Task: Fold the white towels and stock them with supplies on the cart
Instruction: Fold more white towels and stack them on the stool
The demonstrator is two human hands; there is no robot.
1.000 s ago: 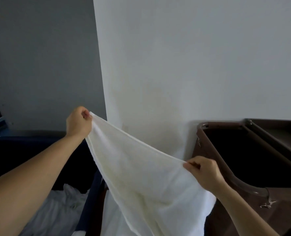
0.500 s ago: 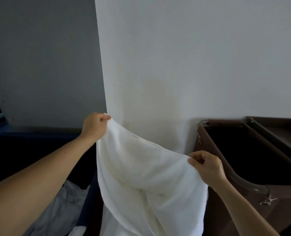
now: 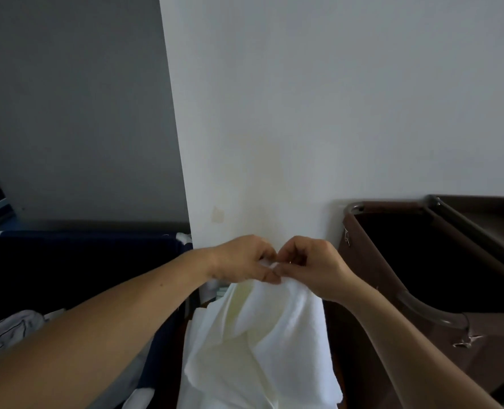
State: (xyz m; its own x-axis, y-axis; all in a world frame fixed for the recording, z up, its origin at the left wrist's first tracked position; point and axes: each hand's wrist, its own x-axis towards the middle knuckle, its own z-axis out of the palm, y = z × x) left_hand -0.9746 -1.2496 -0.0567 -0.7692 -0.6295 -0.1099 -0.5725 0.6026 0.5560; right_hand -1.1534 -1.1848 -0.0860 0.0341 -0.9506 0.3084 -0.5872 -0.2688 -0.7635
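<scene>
A white towel [image 3: 262,343] hangs doubled over in front of me, its top corners pinched together at the centre of the view. My left hand [image 3: 241,259] and my right hand [image 3: 312,264] meet fingertip to fingertip, each closed on a corner of the towel. The cloth drapes down in loose folds below them and runs off the bottom edge. To the right stands the brown cart [image 3: 407,302], its dark open bin facing up.
A white wall corner [image 3: 179,172] rises straight ahead. A dark blue bin [image 3: 67,261] sits at the left with pale crumpled linen [image 3: 5,332] in it. More white cloth [image 3: 215,305] lies behind the held towel.
My hands were spread apart with the towel stretched between them. They have come together at the centre, folding the towel in half so it hangs doubled.
</scene>
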